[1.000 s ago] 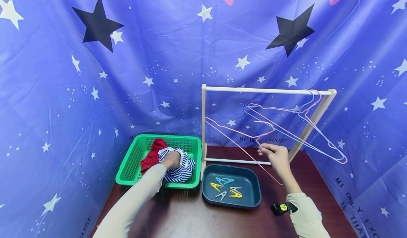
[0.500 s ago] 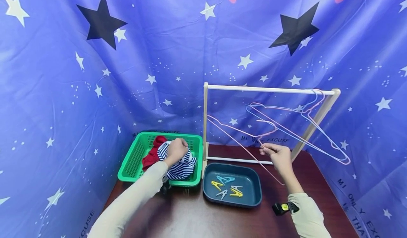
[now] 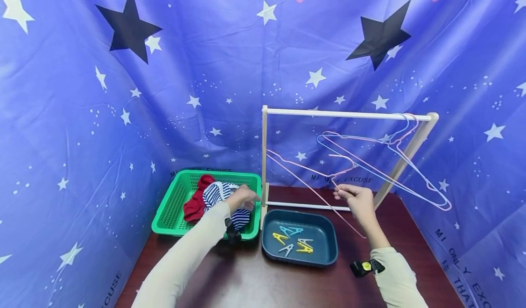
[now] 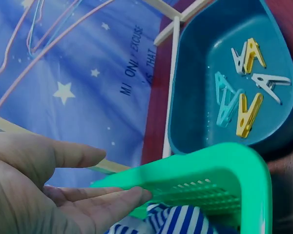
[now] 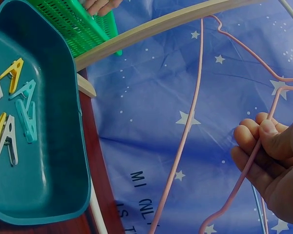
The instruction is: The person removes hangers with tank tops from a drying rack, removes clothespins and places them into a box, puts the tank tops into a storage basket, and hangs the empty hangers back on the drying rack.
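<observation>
My right hand (image 3: 356, 203) pinches a pink clothes hanger (image 3: 300, 165) near its neck, holding it in front of the drying rack; the right wrist view shows thumb and fingers round the wire (image 5: 254, 151). Over the right side of the green basket (image 3: 164, 212) is my left hand (image 3: 243, 198), its fingers extended and nothing between thumb and fingers in the left wrist view. Below it a blue-and-white striped garment (image 3: 215, 194) lies in the basket, partly covered by the hand and sleeve. A red garment (image 3: 195, 205) lies to its left.
A wooden rack (image 3: 265, 157) stands behind, with a blue hanger (image 3: 427, 184) and another pink hanger (image 3: 404, 139) on the right of its white bar. A dark blue tray (image 3: 328, 248) in front holds several yellow, white and turquoise clothespins (image 3: 287, 248). A star-patterned curtain surrounds the table.
My left hand has come up off the striped garment and moved right toward the basket's right rim, its fingers now straighter. The right hand keeps its hold on the pink hanger, nearly still.
</observation>
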Tool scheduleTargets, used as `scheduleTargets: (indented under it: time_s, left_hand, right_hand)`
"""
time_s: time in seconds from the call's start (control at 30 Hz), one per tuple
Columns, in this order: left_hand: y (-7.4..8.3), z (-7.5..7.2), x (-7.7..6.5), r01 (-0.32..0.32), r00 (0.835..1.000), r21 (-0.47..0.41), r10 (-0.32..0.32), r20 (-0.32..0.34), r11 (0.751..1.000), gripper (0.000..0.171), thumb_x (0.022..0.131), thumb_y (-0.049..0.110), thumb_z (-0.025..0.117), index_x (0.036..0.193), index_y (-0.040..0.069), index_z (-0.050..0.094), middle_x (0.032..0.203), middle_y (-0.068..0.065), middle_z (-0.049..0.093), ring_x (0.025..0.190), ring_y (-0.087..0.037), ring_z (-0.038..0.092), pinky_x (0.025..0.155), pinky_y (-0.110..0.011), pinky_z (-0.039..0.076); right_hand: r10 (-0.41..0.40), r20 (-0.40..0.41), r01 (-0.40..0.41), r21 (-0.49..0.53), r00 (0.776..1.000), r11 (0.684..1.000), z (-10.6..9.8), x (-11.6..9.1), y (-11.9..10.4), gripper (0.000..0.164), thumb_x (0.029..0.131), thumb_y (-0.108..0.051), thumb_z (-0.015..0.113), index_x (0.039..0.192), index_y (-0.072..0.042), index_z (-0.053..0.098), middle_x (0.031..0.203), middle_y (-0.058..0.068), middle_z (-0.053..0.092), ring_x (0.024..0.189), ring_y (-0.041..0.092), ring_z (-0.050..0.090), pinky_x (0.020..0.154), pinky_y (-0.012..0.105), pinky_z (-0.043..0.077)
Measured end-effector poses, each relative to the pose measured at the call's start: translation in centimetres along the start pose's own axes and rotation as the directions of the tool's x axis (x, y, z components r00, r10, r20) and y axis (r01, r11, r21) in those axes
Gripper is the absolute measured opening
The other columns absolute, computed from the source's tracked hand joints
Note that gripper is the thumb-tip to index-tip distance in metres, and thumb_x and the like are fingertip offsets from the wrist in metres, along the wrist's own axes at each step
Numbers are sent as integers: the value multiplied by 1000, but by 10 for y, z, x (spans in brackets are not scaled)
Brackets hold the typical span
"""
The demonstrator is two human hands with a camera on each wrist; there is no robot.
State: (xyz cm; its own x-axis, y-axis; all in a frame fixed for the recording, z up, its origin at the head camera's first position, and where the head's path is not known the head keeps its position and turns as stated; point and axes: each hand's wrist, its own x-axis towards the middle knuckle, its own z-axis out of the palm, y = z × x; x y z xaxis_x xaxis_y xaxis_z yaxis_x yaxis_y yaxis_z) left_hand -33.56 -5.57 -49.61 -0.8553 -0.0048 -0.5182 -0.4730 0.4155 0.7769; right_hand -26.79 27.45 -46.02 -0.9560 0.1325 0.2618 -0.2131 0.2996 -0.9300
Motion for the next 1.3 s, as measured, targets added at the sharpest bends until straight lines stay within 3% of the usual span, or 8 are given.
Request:
scheduleTargets:
  time_s: [0.1, 0.2, 0.3, 0.4, 0.47, 0.63, 1.07, 1.3]
  left_hand:
    - [-1, 6, 11, 29, 1000, -3, -29, 7, 1000, 76, 88, -9, 69, 150, -15, 27, 113, -39, 63, 102, -47, 69, 83, -45, 62]
    - [0, 12, 11, 24, 998, 55, -21, -52, 998, 57, 87, -6, 73, 138, -17, 47, 108, -34, 68, 97, -42, 73, 79, -41, 63]
    - [1, 16, 4, -17, 991, 188, 41, -127, 982, 26, 84, -2, 78, 106, -12, 68, 91, -23, 73, 77, -30, 76, 68, -35, 63]
    - [1, 21, -4, -48, 976, 284, 105, -190, 958, 14, 79, -1, 82, 87, -4, 72, 83, -16, 72, 63, -25, 73, 62, -34, 62]
    - [0, 24, -6, -63, 968, 305, 133, -213, 950, 15, 77, -2, 83, 86, -3, 71, 84, -15, 72, 61, -24, 71, 62, -35, 62]
    - [-3, 28, -5, -74, 957, 317, 157, -246, 946, 19, 73, -3, 85, 84, -1, 70, 83, -13, 72, 59, -25, 70, 64, -37, 63]
    - [-9, 30, -3, -62, 957, 313, 146, -252, 948, 17, 72, -5, 84, 79, -2, 70, 75, -14, 69, 64, -28, 73, 61, -37, 62]
    - [-11, 29, -2, -73, 956, 333, 161, -246, 940, 15, 73, -6, 82, 79, -1, 69, 75, -13, 68, 59, -25, 71, 56, -34, 61]
  right_hand:
    - [-5, 3, 5, -12, 1000, 1000, 0, 0, -2, 20, 93, 14, 62, 110, 24, 65, 100, 44, 66, 67, -1, 70, 71, 21, 61]
    - [-11, 3, 11, -23, 1000, 1000, -1, 1, -3, 20, 92, 15, 62, 110, 25, 65, 97, 42, 68, 67, 1, 71, 71, 22, 61]
    - [-19, 4, 19, -33, 1000, 999, -1, 1, -3, 20, 92, 15, 62, 109, 26, 64, 92, 35, 72, 68, 2, 72, 71, 23, 61]
    - [-24, 1, 24, -39, 1000, 999, -2, 2, -3, 20, 92, 15, 62, 108, 26, 64, 87, 26, 75, 68, 2, 72, 71, 23, 61]
    - [-27, 1, 27, -51, 1000, 998, -2, 2, -2, 19, 92, 15, 62, 108, 26, 64, 86, 24, 76, 68, 1, 72, 71, 23, 61]
    - [-29, 6, 30, -87, 1000, 996, -4, 2, -5, 18, 93, 14, 61, 108, 23, 67, 92, 35, 72, 68, 1, 72, 72, 24, 61]
    - [-96, -35, 92, -108, 995, 990, -27, 18, -40, 20, 92, 13, 63, 109, 24, 66, 91, 39, 70, 63, -8, 66, 66, 13, 57]
    - [-149, -94, 119, -271, 984, 955, -54, 39, -70, 18, 93, 9, 64, 108, 18, 70, 83, 23, 76, 62, -11, 65, 63, 9, 55]
